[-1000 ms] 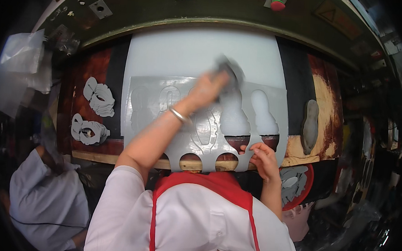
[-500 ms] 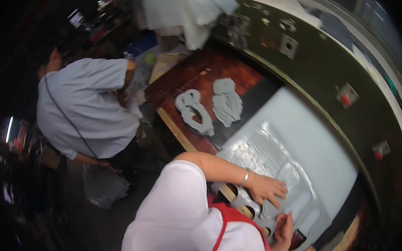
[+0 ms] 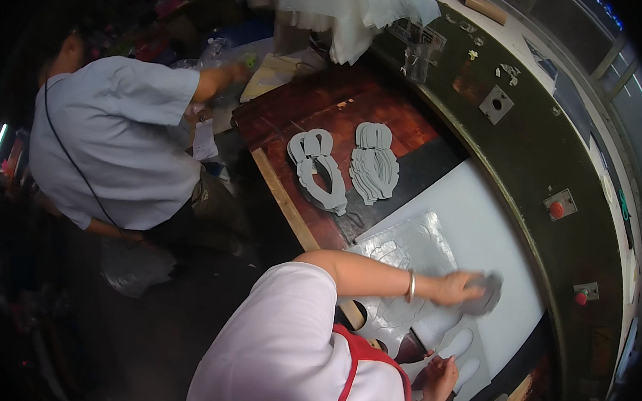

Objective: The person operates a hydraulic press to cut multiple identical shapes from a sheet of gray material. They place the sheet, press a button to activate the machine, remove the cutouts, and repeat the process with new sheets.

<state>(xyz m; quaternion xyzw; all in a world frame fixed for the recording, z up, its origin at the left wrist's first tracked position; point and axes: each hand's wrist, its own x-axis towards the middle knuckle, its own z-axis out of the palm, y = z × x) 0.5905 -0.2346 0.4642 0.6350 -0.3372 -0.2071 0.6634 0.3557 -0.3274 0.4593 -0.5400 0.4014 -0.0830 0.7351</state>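
My left hand, a bracelet on its wrist, is closed on a rounded grey cut piece, blurred by motion, over the white board. Nearer me, my right hand is curled beside a grey sheet with rounded openings; whatever its fingers hold is hidden. Under my left forearm lies a shiny, translucent sheet with cut outlines. Farther left, two piles of grey cut-outs, an open-ringed pile and a fuller pile, rest on the reddish-brown board.
A dark green machine beam with red buttons curves along the far right side. Translucent plastic sheets hang at the top. Another person in a light shirt stands at the left. A wooden strip edges the reddish-brown board.
My left hand has risen from the sheet and moved right with a grey cut piece. My right hand has shifted slightly down and left. The other person's arm now reaches farther forward.
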